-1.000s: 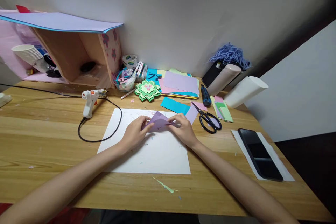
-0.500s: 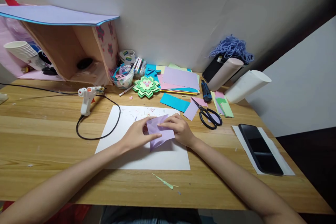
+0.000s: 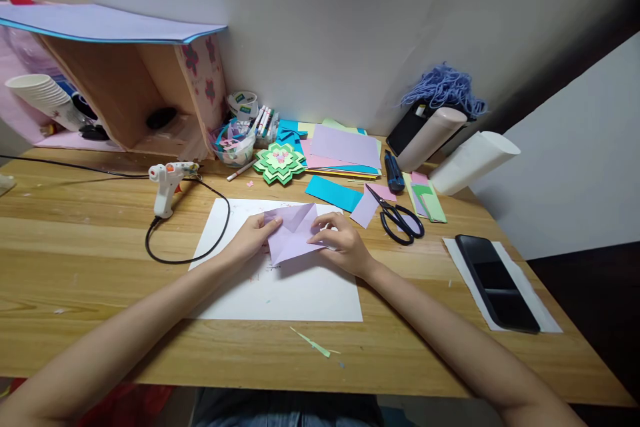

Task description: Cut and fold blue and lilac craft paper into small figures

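Purple paper (image 3: pixel 294 233) is being pinched at its left edge by the left hand (image 3: pixel 251 235), thumb uppermost; its right side is being touched by the right hand (image 3: pixel 346 247), half curled, whether gripping cannot be told. Between both hands, it is being held over the white sheet (image 3: pixel 300 297); right of that, scissors (image 3: pixel 390 209) are lying.

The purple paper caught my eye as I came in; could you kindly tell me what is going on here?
A person's left grip pinches a creased purple paper by its left side, over a white sheet on the wooden table. The right grip is at the paper's right side, fingers partly curled; whether it pinches the paper is hard to tell. Black-handled scissors lie to the right, a glue gun to the left.
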Demonstrator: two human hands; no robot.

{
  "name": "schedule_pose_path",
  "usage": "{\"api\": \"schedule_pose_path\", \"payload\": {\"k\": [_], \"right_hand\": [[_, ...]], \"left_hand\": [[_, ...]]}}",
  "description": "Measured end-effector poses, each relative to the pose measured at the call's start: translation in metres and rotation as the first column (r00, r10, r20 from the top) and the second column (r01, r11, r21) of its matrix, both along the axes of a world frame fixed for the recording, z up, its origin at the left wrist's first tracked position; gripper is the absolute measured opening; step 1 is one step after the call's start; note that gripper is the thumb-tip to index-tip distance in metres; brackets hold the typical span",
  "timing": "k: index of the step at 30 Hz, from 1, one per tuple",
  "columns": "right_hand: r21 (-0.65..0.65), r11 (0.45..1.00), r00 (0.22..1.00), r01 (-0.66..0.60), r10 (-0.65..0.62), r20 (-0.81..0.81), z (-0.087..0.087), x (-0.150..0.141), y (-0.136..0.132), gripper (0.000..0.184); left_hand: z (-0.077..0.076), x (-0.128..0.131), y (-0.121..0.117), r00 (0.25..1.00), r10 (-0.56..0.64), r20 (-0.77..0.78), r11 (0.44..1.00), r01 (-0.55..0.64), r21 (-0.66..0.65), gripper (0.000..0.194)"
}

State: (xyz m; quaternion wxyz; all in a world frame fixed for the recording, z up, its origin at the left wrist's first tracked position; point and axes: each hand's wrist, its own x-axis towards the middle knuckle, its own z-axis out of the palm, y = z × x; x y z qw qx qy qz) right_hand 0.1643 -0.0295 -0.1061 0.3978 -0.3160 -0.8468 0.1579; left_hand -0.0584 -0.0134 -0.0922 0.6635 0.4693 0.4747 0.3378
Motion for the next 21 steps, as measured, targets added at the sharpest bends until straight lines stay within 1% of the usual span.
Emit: {"api": "schedule_pose_path", "payload": {"k": [2,6,8,11,13,15,18,21], "right_hand": [[0.023,1.000,1.000,0.005,-0.005,0.023,0.002,0.000,-0.001,0.014],[0.082,0.997,0.996,0.002,-0.010,0.089,0.004,-0.002,-0.004,0.023],[0.094,0.995,0.996,0.033,-0.040,0.077,0.004,-0.002,-0.005,0.018],[0.067,0.992,0.994,0.104,-0.105,0.010,0.004,-0.003,-0.006,0.010],[0.019,0.990,0.989,0.140,-0.139,-0.052,0.005,-0.004,-0.005,0.009],[-0.039,0.988,0.983,0.151,-0.154,-0.102,0.006,-0.004,-0.005,0.008],[-0.065,0.990,0.987,0.122,-0.128,-0.099,0.007,-0.005,-0.004,0.007],[-0.011,0.998,0.998,0.058,-0.058,-0.028,0.008,-0.004,-0.005,0.010]], "left_hand": [[0.001,0.000,0.000,1.000,-0.003,0.001,1.000,0.003,-0.005,0.043],[0.001,0.000,0.000,1.000,-0.014,-0.013,1.000,0.014,-0.018,0.041],[0.000,0.000,0.001,1.000,-0.008,0.003,1.000,0.008,-0.015,0.041],[-0.001,-0.001,0.001,0.998,0.009,0.062,0.999,-0.006,-0.049,0.041],[0.001,-0.001,0.001,0.995,0.019,0.094,0.995,-0.009,-0.100,0.040],[0.004,-0.001,0.000,0.994,0.025,0.106,0.991,-0.011,-0.133,0.037],[0.010,0.000,-0.002,0.990,0.028,0.140,0.991,-0.009,-0.133,0.034],[0.012,0.003,-0.005,0.973,-0.028,0.231,0.987,0.064,-0.148,0.039]]}}
